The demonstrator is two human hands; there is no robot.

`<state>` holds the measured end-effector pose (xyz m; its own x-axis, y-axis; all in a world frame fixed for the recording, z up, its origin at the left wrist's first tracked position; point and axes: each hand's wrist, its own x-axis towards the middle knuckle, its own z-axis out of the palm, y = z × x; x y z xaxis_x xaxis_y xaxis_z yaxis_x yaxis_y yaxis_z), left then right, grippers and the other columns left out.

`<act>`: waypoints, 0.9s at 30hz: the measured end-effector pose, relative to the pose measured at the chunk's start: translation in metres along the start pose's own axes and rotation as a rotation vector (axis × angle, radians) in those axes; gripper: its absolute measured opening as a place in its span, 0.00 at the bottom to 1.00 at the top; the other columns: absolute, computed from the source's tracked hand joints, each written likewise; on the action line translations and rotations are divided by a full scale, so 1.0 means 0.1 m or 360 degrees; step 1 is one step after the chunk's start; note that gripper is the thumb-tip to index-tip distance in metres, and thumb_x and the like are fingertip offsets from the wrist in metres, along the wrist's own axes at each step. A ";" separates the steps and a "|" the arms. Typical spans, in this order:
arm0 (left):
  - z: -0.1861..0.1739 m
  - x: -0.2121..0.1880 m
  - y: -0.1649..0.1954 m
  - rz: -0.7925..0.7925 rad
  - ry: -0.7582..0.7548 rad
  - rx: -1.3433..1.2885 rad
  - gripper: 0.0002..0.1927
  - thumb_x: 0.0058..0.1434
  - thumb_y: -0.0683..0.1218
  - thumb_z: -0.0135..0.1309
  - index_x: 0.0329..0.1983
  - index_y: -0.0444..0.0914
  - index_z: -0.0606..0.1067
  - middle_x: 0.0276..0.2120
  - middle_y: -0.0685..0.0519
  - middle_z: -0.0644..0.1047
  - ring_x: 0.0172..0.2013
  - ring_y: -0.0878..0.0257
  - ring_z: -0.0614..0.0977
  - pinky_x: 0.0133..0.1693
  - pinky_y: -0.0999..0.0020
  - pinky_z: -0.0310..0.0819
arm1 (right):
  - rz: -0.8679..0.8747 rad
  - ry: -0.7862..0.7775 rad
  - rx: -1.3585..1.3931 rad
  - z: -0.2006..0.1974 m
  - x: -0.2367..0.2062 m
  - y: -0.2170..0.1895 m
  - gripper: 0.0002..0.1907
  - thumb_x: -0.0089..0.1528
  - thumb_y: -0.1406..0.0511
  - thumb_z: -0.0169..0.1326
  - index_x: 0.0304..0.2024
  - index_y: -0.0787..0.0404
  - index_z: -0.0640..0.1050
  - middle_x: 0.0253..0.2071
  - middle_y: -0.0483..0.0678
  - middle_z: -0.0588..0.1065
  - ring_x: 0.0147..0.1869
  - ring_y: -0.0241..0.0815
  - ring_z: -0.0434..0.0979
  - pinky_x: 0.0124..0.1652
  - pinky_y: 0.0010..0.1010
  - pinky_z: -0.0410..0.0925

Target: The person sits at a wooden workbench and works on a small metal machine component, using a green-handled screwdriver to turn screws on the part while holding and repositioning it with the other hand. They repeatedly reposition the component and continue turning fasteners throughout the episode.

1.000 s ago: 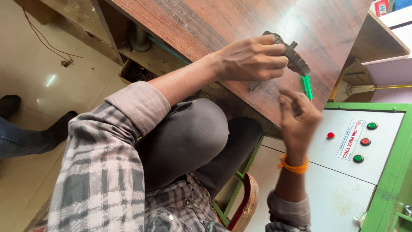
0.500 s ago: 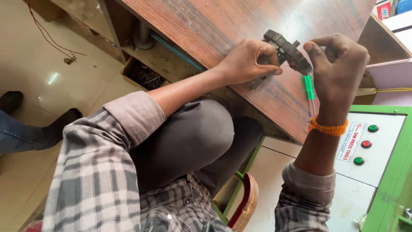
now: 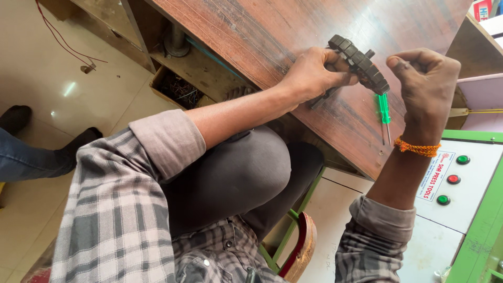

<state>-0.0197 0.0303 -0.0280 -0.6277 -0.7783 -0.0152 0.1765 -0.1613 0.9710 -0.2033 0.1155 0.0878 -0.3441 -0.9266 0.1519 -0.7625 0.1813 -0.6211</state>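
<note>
My left hand [image 3: 313, 73] grips a dark, ribbed round metal part [image 3: 361, 62] and holds it on edge on the brown wooden table [image 3: 262, 31]. A short shaft sticks out of the part below my fingers. My right hand [image 3: 425, 84] is closed in a fist just right of the part, not touching it, and nothing shows in it. A green-handled screwdriver [image 3: 384, 111] lies on the table below the part, between my two hands, tip toward the table's near edge.
A grey control box [image 3: 445, 209] with a green frame and red and green buttons stands at the right. A wooden-seated stool [image 3: 301, 246] is under me. Another person's leg and dark sock [image 3: 31, 152] are at the left. A tray of metal bits [image 3: 181, 89] sits under the table.
My right hand rose from below the table edge to beside the metal part and closed into a fist. The left hand kept its hold on the part.
</note>
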 end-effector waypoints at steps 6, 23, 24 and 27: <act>-0.03 -0.18 0.17 0.0300 0.0189 0.0350 0.13 0.55 0.49 0.67 0.29 0.38 0.77 0.23 0.55 0.81 0.26 0.67 0.83 0.32 0.69 0.76 | 0.0116 0.0139 0.0004 -0.08 -0.02 0.09 0.06 0.67 0.71 0.67 0.44 0.68 0.84 0.29 0.37 0.72 0.30 0.26 0.64 0.31 0.21 0.55; -0.49 0.36 0.42 0.1649 -0.0643 0.1047 0.15 0.59 0.43 0.70 0.48 0.38 0.82 0.41 0.52 0.82 0.46 0.54 0.81 0.50 0.57 0.75 | 0.0271 0.0189 0.0258 -0.28 -0.76 -0.92 0.05 0.65 0.70 0.61 0.38 0.66 0.78 0.26 0.37 0.73 0.25 0.22 0.62 0.27 0.16 0.55; -0.49 0.35 0.42 0.1636 -0.0619 0.1021 0.15 0.58 0.43 0.70 0.47 0.37 0.82 0.41 0.51 0.82 0.45 0.53 0.81 0.49 0.57 0.75 | 0.0207 0.0095 0.0239 -0.26 -0.78 -0.94 0.04 0.65 0.71 0.60 0.39 0.67 0.78 0.29 0.37 0.74 0.28 0.22 0.65 0.30 0.16 0.58; -0.45 0.35 0.41 0.1620 -0.0560 0.0993 0.16 0.55 0.43 0.70 0.47 0.37 0.82 0.42 0.51 0.82 0.46 0.53 0.81 0.49 0.59 0.76 | 0.0105 -0.0094 0.0118 -0.12 -0.87 -0.97 0.03 0.66 0.73 0.59 0.41 0.68 0.80 0.31 0.41 0.74 0.31 0.25 0.68 0.33 0.19 0.61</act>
<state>-0.0005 -0.0312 0.0005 -0.6030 -0.1601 0.7815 0.3721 0.8101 0.4530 -0.1057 0.1825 0.1439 -0.3575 -0.9317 0.0645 -0.6958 0.2196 -0.6839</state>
